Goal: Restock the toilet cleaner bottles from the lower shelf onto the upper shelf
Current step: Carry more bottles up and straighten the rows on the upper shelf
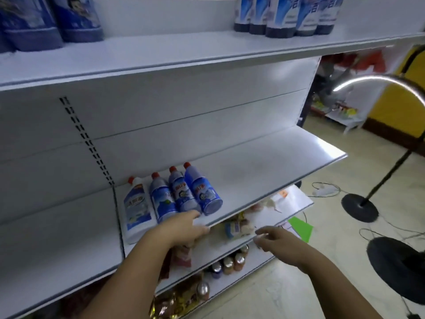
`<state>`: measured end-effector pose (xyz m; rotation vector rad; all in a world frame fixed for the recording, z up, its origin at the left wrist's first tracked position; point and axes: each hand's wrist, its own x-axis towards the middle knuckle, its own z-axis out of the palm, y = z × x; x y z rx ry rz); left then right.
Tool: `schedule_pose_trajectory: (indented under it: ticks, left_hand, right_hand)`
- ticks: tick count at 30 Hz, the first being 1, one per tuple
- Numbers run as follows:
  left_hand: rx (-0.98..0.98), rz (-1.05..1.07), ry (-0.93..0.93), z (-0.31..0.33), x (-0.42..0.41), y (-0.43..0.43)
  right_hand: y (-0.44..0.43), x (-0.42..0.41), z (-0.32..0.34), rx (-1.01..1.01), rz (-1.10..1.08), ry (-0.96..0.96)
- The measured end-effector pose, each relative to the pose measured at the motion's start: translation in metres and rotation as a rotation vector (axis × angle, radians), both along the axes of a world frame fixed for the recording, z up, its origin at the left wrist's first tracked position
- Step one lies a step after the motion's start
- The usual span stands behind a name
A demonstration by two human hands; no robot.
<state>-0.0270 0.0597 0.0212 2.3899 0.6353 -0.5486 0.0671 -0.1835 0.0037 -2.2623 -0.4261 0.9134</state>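
Four toilet cleaner bottles (171, 199) lay on their sides in a row at the left end of the lower shelf (264, 171), red caps toward the back panel and bases toward the front edge; the leftmost was white, the other three blue. The left hand (184, 229) reached over the shelf's front edge, fingers loosely spread, fingertips just beside the bases of the middle bottles, gripping nothing. The right hand (276, 240) hovered open and empty below and in front of that edge, well apart from the bottles. On the upper shelf (161, 58), blue bottles (285, 14) stood upright toward the right end and blue refill pouches (50, 19) at the left end.
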Motion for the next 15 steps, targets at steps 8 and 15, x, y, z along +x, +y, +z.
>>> schedule_pose_trajectory:
  ticks: [8, 15]
  left_hand:
    - [-0.002, 0.327, -0.236, 0.005, 0.026, -0.023]
    - [-0.113, 0.542, -0.321, -0.02, 0.009, -0.018]
  right_hand:
    - [0.088, 0.081, -0.009, 0.094, 0.098, -0.029]
    - [0.169, 0.08, -0.049, 0.075, 0.145, 0.121]
